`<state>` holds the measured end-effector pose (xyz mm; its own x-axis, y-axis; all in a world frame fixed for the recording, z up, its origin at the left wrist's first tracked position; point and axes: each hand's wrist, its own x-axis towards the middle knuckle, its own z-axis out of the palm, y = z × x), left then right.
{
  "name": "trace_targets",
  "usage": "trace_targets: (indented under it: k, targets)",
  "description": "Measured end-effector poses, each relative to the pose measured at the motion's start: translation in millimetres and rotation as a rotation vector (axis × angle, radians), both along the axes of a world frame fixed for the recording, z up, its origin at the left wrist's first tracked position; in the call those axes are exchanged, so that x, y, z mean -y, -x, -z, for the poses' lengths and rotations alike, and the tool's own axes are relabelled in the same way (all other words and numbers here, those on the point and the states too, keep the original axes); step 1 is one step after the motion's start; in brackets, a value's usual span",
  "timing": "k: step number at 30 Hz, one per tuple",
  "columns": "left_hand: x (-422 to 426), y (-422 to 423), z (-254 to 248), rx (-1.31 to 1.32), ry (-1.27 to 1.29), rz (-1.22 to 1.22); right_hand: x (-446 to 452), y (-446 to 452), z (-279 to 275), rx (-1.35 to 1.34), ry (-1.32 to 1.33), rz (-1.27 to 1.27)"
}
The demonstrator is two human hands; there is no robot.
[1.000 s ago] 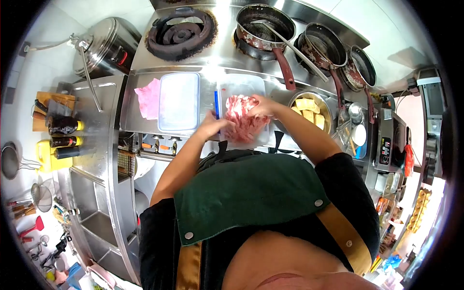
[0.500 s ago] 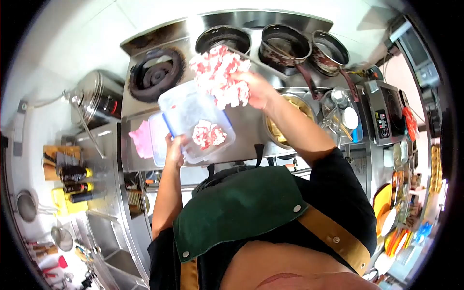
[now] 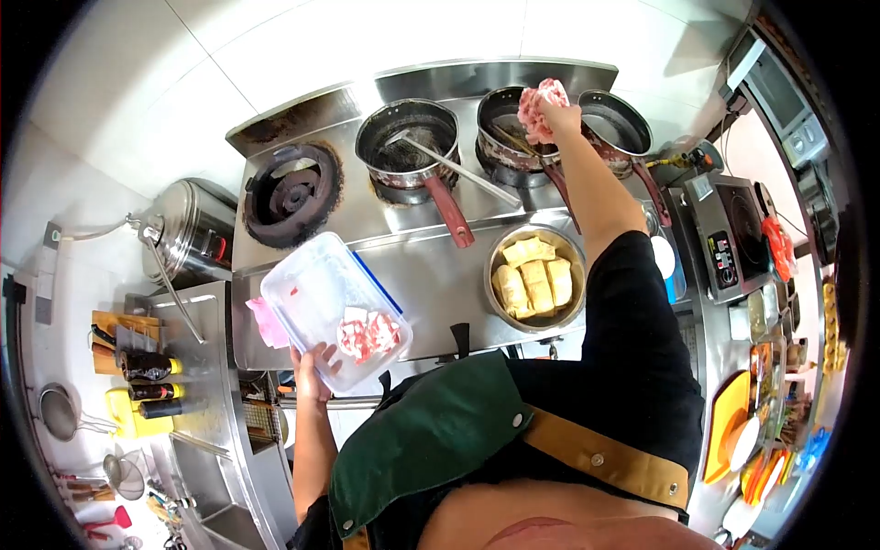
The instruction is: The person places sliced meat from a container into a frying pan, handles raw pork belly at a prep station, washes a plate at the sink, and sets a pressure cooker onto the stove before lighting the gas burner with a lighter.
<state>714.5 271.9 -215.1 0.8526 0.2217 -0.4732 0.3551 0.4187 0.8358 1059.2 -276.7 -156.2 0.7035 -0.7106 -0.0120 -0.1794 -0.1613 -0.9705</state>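
In my left hand (image 3: 316, 371) is the near-left edge of a clear plastic container (image 3: 307, 275) with a blue-edged rim. A small heap of thin red-and-white meat slices (image 3: 374, 335) lies at its near end. My right hand (image 3: 563, 117) is reached far out, closed around a bunch of raw meat slices (image 3: 541, 103). That bunch hangs above the middle saucepan (image 3: 495, 115), partly covering it and the right saucepan (image 3: 616, 119). A long metal utensil (image 3: 458, 170) rests across the left saucepan (image 3: 380, 142).
A steel bowl (image 3: 491, 298) of yellow rolled pieces stands on the counter near my right forearm. Pan handles point toward me. At left are a bare burner (image 3: 293, 191), a tall steel pot (image 3: 188, 225) and something pink (image 3: 267, 321). An induction cooker (image 3: 733, 229) stands at right.
My right hand has moved right and away, from near the left saucepan to over the middle one, still gripping meat. The container in my left hand is lower and further left in view.
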Motion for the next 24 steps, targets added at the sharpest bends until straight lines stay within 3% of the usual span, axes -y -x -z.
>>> trace_targets:
  k: [2, 3, 4, 8, 10, 13, 16, 18, 20, 22, 24]
  targets:
    - [6, 6, -5, -0.045, -0.034, -0.031, 7, -9, 17, -0.023, 0.014, 0.008]
    - [3, 8, 1, -0.045, -0.025, -0.047, 14, -11, 23, -0.035, -0.078, -0.134]
    - [3, 10, 4, -0.044, -0.029, -0.038, 16, -12, 32, 0.036, 0.017, -0.157]
    - [8, 9, 9, -0.063, -0.011, -0.07, 34, -37, 49, -0.383, 0.568, -0.272]
    - [10, 7, 7, -0.058, -0.016, -0.069, 28, -42, 50, -0.318, 0.739, -0.325]
    - [12, 1, 10, -0.024, -0.004, -0.089, 4, -18, 30, -0.24, 0.736, -0.29]
    - [29, -8, -11, -0.031, -0.035, -0.164, -31, -10, 3, 0.046, 0.638, -0.356]
    - [29, -13, -15, 0.035, -0.013, -0.122, -87, 15, -40, 0.283, 0.573, -0.516]
    - [38, -22, -28, 0.093, -0.036, -0.102, -157, 55, -72, 0.562, 0.311, -0.876]
    - [47, -32, -38, 0.119, -0.142, -0.085, -219, 119, -93, 0.296, 0.241, -1.259]
    - [56, -37, -46, 0.148, -0.213, -0.091, -268, 170, -87, 0.244, 0.508, -1.601]
